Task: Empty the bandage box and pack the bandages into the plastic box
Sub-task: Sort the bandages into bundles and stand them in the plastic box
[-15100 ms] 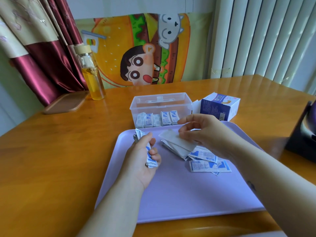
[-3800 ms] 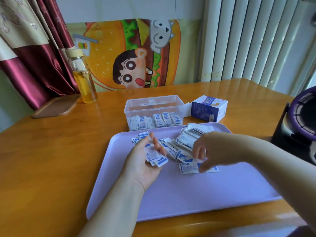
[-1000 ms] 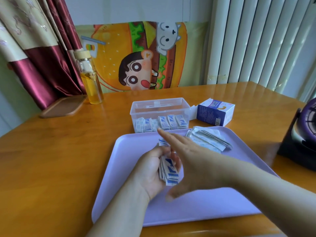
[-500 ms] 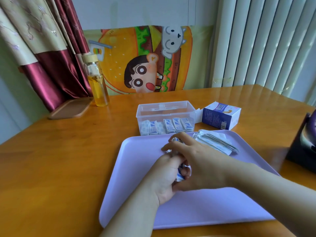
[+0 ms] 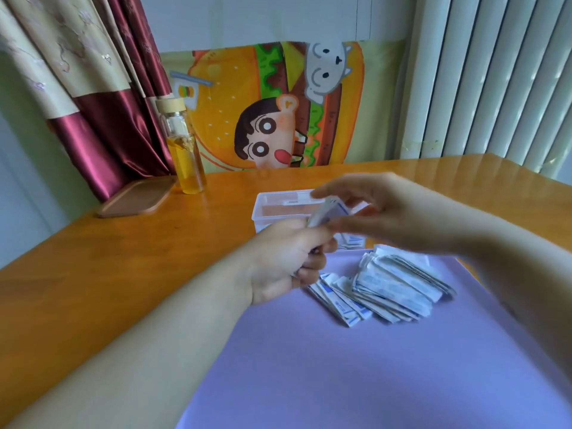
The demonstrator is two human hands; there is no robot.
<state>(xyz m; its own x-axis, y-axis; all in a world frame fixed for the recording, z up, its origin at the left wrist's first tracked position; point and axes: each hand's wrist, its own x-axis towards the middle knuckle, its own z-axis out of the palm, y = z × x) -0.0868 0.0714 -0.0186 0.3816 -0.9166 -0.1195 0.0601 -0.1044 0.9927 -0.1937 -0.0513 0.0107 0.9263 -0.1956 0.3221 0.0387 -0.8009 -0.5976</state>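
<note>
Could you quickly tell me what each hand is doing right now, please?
Left hand: grips a stack of bandages.
Right hand: blurred at the stack's top; its grip cannot be told.

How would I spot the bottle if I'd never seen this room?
Follow the orange wooden table to its far left, by the maroon curtain. A tall clear glass bottle stands there beside a flat brown tray; only it is upright, pale-capped, holding yellow liquid.

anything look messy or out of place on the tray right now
Only the loose bandages: they lie in a slumped, fanned-out heap on the purple tray, edges askew, not yet in the plastic box. The left hand grips a small stack. Nothing looks spilled or damaged.
</note>
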